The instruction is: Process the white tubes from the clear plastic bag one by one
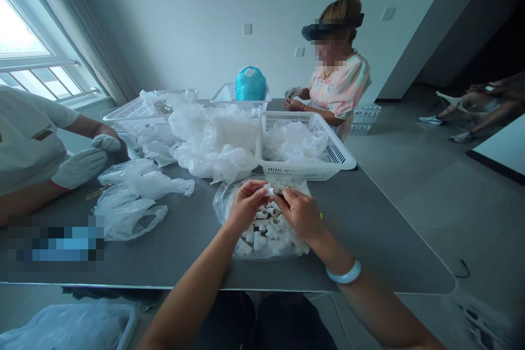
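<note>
My left hand [248, 202] pinches a small white tubular piece [269, 190] between thumb and fingers. From the right, my right hand [300, 212] has its fingers closed at the other end of that piece; a small greyish part shows at its fingertips, too small to name. Both hands are above a clear plastic bag [291, 247] lying open on the table. Inside the bag are several short white tube pieces [260, 239], some showing round openings. A pale bangle is on my right wrist.
White baskets [305, 168] and heaped plastic bags [217, 136] stand behind my hands on the grey table [361, 240]. Loose bags [131, 197] lie left, beside a gloved person [28, 142]. Another person [340, 82] stands behind the table. A blue bag [250, 85] sits farther back.
</note>
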The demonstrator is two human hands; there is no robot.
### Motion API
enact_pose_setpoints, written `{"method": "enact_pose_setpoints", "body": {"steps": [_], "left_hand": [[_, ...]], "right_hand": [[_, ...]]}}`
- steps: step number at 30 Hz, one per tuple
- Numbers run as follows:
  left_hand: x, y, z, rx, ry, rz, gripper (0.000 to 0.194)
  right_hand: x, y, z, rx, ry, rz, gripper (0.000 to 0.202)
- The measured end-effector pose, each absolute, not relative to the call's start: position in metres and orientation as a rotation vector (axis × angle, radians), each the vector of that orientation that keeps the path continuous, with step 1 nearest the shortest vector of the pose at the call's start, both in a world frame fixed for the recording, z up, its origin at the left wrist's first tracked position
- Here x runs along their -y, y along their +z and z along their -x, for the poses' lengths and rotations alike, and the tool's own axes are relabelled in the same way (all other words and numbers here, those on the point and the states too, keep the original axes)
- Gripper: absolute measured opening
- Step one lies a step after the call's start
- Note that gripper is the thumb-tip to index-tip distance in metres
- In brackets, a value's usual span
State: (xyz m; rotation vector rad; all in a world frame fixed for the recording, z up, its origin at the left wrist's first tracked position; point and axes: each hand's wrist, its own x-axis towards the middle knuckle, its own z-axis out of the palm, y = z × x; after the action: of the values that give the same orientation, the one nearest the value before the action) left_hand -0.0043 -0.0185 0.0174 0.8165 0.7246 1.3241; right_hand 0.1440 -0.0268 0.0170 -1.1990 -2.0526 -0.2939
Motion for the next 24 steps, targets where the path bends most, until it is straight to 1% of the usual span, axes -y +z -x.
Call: {"method": "enact_pose_setpoints", "body": {"steps": [6,9,15,21,24], "left_hand": [[0.0184,0.0151,0.0032,-0.705,1.326,-0.834,0.038],[0.0178,0.0135,0.0029,-0.689,1.318,-0.823,0.035],[0.0178,0.0115,0.004,-0.7,1.272,-0.82,0.039],[0.0175,0.0113,0.0032,-0.709,1.321,-0.84,0.039],[0.0177,0.0131,0.0031,-0.751,1.35,-0.855,0.033]], "right_hand": [[0.0263,0.0173,-0.1442,2.028,-0.307,1.226,0.055],[0.0266,0.0177,-0.1445,2.018,-0.319,1.224,0.055],[0.0272,0.0178,-0.1449,2.012,-0.303,1.211,0.054],[0.0266,0.0176,-0.1452,2.017,-0.295,1.233,0.055],[0.0255,0.0178,-0.1456,2.025,-0.297,1.249,0.055]]}}
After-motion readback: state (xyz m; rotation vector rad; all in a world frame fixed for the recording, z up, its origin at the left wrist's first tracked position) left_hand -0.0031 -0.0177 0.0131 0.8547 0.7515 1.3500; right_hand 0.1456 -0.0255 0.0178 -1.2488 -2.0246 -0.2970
